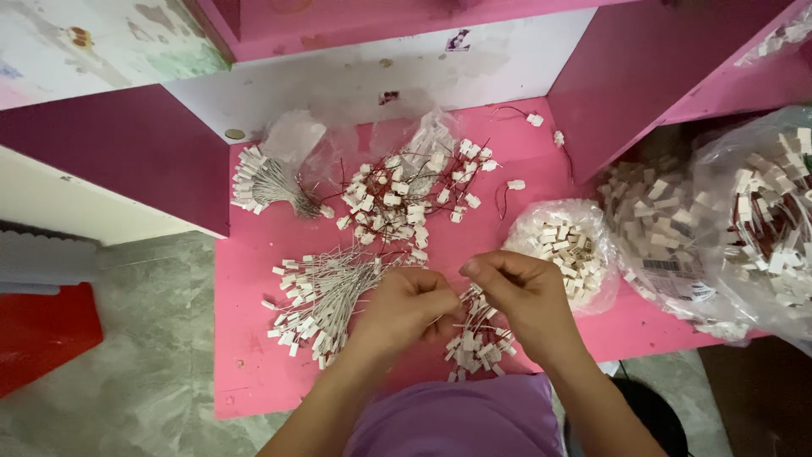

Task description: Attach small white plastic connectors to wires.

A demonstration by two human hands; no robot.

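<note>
My left hand (pixel 406 309) and my right hand (pixel 520 292) meet over the near edge of a pink table (pixel 254 381). Both pinch a small bunch of thin wires with white connector plugs (pixel 478 343) that hangs between them. Left of my left hand lies a fanned bundle of white-wired plugs (pixel 317 300). A loose heap of red-wired plugs (pixel 406 199) lies further back in the middle. Right of my right hand sits an open clear bag of white plugs (pixel 568 247).
A tied bundle of white-wired plugs (pixel 266 184) lies at the back left beside crumpled clear plastic (pixel 296 135). Large bags of plugs (pixel 744 220) fill the right side under a magenta shelf (pixel 626 76). Grey floor (pixel 144 338) and a red object (pixel 42 334) lie left.
</note>
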